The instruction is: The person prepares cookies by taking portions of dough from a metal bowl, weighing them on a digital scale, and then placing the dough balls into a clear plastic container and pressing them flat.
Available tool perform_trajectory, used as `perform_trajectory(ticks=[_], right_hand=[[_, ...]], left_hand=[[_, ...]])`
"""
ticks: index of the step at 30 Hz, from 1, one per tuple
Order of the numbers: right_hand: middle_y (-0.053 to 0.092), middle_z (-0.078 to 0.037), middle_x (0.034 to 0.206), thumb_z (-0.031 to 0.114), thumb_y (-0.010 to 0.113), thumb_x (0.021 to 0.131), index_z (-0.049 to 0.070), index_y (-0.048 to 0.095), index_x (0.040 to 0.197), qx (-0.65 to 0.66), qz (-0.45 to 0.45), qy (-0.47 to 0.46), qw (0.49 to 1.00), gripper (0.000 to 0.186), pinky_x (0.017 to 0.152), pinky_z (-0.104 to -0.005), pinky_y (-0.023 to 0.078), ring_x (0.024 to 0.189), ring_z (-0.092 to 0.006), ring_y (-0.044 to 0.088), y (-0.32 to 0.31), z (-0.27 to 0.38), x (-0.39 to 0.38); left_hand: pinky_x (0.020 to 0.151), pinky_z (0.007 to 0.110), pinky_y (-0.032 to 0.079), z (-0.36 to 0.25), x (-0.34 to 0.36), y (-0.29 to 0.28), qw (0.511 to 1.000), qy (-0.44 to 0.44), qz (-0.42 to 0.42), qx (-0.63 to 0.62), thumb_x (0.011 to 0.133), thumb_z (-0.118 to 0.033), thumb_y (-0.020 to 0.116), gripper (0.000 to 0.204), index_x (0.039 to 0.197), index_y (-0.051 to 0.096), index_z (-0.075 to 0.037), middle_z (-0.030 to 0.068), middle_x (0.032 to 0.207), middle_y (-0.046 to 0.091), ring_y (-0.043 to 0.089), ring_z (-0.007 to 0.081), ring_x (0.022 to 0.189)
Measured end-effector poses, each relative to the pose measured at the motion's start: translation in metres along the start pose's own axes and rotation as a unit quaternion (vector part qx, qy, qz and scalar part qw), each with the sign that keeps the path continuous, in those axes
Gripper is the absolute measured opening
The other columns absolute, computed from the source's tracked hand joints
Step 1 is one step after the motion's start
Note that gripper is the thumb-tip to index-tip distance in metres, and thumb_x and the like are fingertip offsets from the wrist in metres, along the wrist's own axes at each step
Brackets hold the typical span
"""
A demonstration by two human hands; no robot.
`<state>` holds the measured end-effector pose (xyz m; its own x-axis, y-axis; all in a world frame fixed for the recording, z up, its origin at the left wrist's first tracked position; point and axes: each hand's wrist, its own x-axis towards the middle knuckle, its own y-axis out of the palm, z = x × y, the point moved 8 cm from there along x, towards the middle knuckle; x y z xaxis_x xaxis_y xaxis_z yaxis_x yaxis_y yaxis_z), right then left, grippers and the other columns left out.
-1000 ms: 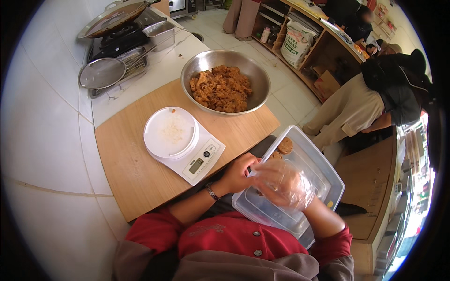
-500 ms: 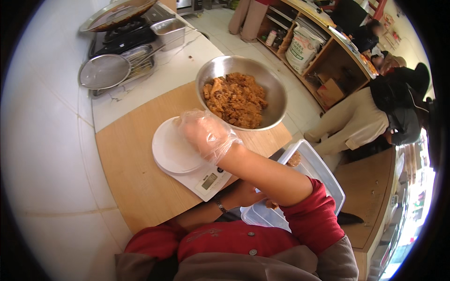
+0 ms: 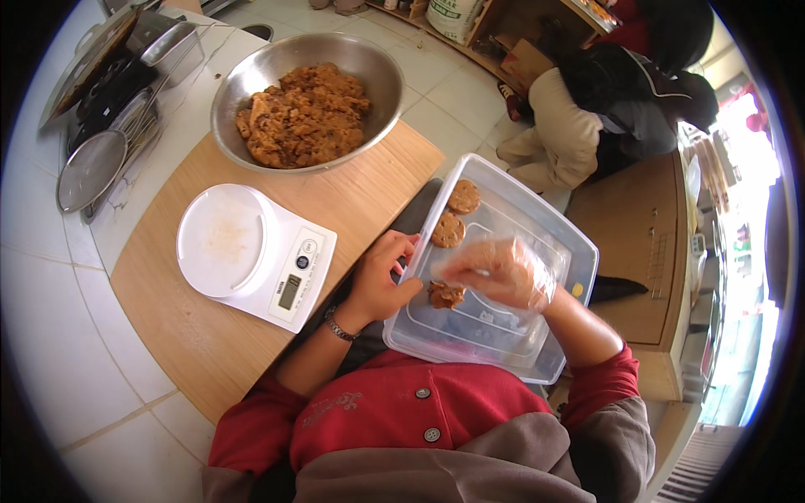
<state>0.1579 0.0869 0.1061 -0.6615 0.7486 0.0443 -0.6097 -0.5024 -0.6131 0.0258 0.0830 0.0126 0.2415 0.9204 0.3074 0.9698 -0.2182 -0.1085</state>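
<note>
Right hand [image 3: 496, 272], gloved, partly hides dough lump [image 3: 444, 297]; fingertip contact unclear.

The bowl [image 3: 386, 80] is gleaming in smooth, polished metal, while the dough [image 3: 306, 117] is looking rough and crumbly. The scale [image 3: 272, 243] is showing smooth white plastic, and the board [image 3: 197, 344] beneath is wearing a satin, fine-grained wood finish; the counter [image 3: 189, 101] is looking sleek and veined like marble. Translucent plastic, glossy along its ridges, is forming the box [image 3: 503, 335], where round pieces [image 3: 449, 230] are showing pitted faces. Thin, crinkled clear plastic is glinting over the right hand [image 3: 499, 272]. A bracelet [image 3: 338, 325] is shining like metal; the red shirt [image 3: 386, 398] is looking like matt cloth.
</note>
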Motion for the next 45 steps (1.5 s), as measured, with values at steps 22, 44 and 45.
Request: perform_trajectory(ticks=[22, 44, 45], right_hand=[[0.057, -0.011, 0.094, 0.011, 0.056, 0.077, 0.002, 0.058, 0.107, -0.322, -0.004, -0.016, 0.947, 0.032, 0.073, -0.0357, 0.054, 0.083, -0.0269, 0.060, 0.068, -0.012, -0.036], [0.055, -0.014, 0.110, 0.014, 0.062, 0.078, 0.007, 0.053, 0.122, -0.273, 0.003, 0.080, 0.959, 0.046, 0.080, -0.0392, 0.053, 0.102, -0.0286, 0.057, 0.063, -0.015, -0.036], [0.055, -0.014, 0.110, 0.014, 0.062, 0.078, 0.007, 0.053, 0.122, -0.273, -0.001, 0.080, 0.959, 0.046, 0.080, -0.0392, 0.053, 0.102, -0.0286, 0.057, 0.065, -0.019, -0.036]], left_hand=[[0.070, 0.025, 0.044, 0.010, -0.001, 0.002, 0.997, -0.068, 0.007, -0.031, 0.064, -0.004, 0.060, 0.027, 0.089, 0.051, -0.003, 0.0076, 0.108, 0.055, 0.052, 0.0130, 0.085], [0.069, 0.025, 0.044, 0.012, 0.001, 0.002, 0.997, -0.063, 0.005, -0.041, 0.064, -0.002, 0.058, 0.025, 0.088, 0.051, -0.003, 0.0081, 0.108, 0.055, 0.052, 0.0131, 0.086], [0.069, 0.025, 0.044, 0.011, 0.002, 0.003, 0.997, -0.062, 0.007, -0.039, 0.064, -0.002, 0.058, 0.025, 0.088, 0.051, -0.003, 0.0081, 0.108, 0.055, 0.052, 0.0131, 0.086]])
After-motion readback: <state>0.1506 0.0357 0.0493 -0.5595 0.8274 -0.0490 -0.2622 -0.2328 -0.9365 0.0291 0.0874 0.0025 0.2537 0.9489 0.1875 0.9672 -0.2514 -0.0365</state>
